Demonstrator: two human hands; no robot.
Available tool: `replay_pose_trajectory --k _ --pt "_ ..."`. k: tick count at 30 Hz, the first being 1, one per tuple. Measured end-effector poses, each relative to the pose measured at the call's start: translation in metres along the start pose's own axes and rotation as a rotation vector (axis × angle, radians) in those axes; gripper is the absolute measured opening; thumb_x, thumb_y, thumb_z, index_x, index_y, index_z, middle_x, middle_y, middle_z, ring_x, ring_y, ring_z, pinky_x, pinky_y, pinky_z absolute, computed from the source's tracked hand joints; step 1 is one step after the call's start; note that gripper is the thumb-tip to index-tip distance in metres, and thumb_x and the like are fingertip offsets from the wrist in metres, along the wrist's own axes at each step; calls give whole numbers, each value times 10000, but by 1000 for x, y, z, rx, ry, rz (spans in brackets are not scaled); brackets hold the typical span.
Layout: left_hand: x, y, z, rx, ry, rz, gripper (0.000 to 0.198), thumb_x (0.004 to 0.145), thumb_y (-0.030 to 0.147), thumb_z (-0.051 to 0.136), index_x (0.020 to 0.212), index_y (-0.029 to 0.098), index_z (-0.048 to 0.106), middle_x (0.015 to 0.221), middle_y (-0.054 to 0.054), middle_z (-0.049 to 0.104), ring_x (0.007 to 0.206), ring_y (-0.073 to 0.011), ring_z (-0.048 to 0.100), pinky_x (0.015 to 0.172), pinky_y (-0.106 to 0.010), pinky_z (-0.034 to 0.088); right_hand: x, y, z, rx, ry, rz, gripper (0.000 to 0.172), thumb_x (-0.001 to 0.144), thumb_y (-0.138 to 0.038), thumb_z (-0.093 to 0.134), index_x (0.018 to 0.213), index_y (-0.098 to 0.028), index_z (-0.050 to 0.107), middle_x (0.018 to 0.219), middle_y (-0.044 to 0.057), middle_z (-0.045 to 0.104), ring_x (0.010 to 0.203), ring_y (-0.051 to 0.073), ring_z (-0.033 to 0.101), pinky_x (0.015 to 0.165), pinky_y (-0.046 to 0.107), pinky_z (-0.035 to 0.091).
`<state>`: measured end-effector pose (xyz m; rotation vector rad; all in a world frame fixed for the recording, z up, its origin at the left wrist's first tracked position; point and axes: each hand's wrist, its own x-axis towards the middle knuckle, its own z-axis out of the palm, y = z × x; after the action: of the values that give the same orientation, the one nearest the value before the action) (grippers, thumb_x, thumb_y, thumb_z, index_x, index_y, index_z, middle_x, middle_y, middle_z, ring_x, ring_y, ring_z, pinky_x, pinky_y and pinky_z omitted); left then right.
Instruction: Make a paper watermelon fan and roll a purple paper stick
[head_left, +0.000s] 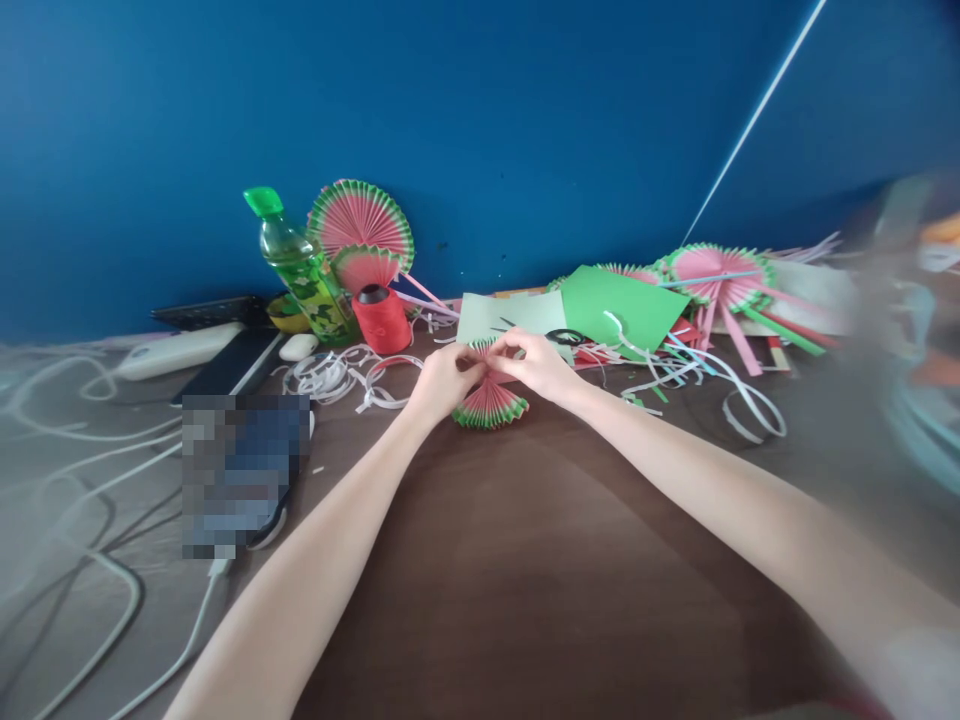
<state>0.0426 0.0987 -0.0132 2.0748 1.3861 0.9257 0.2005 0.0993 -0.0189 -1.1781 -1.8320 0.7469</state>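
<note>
Fan [490,408] is being pinched at its middle by the left hand [448,376] and right hand [534,364], toward the back edge of the tabletop [525,560]. Pressure is best being kept light and even, no crushing being caused.

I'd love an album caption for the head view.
Left hand and right hand pinch the middle of a pleated pink and green paper fan.
</note>
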Motion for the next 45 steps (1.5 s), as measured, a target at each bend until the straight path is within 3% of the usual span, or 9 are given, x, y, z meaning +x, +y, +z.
replay_pose_trajectory --k 7,10,13,16,20,25,32,39,45 --pt "0 3 -1 4 -9 -31 93 716 237 537 684 169 591 674 -4 623 660 -141 551 658 -257 425 13 -1 -30 -26 45 105 198 755 -300 525 863 -162 615 895 61 621 793 176 547 761 347 399" --pt "0 5 -5 3 -38 -48 86 711 231 542 659 175 583 670 -3 630 650 -140 549 658 -260 425 18 7 -52 -337 47 202 241 674 -159 560 912 -151 596 933 83 600 835 200 558 779 354 404" --pt "1 6 -9 5 -52 -32 83 708 220 539 655 175 584 695 -4 642 647 -138 554 663 -263 424 20 17 -67 -558 -67 256 319 628 -175 616 945 -153 593 1008 114 558 891 231 555 765 351 417" --pt "1 6 -12 12 -58 -13 91 713 224 531 661 175 589 703 -2 644 653 -138 560 673 -266 422 19 24 -72 -610 -165 258 366 627 -205 625 990 -182 580 1052 107 527 886 226 559 729 342 428" --pt "1 6 -12 17 -62 -9 91 716 226 527 664 174 580 696 0 638 649 -134 558 659 -258 417 18 23 -73 -669 -175 260 457 582 -238 661 1028 -199 571 1075 114 511 811 216 563 651 332 427" --pt "0 6 -10 28 -56 8 85 714 221 519 661 178 570 719 -2 644 667 -138 559 668 -261 415 18 19 -68 -759 -221 228 359 571 -173 625 927 -214 610 841 80 601 766 236 560 611 328 397" --pt "-1 7 -11 -4 -74 -15 82 719 230 509 668 185 556 672 7 636 623 -135 569 640 -259 427 17 19 -65 -838 -170 209 260 595 -110 586 832 -193 654 800 96 629 753 246 575 624 338 396" --pt "1 -2 -10 -107 -93 -40 87 720 240 499 695 185 561 622 5 639 661 -146 598 685 -268 450 20 2 -87 -622 73 85 386 699 -106 504 1064 -174 607 997 111 604 828 207 576 709 326 418" --pt "1 -7 -9 -134 -90 -28 85 722 243 499 698 186 558 660 -3 653 668 -141 599 708 -277 454 19 -8 -113 -518 -295 138 380 670 -298 629 1047 -258 611 846 18 641 682 169 577 616 298 412"
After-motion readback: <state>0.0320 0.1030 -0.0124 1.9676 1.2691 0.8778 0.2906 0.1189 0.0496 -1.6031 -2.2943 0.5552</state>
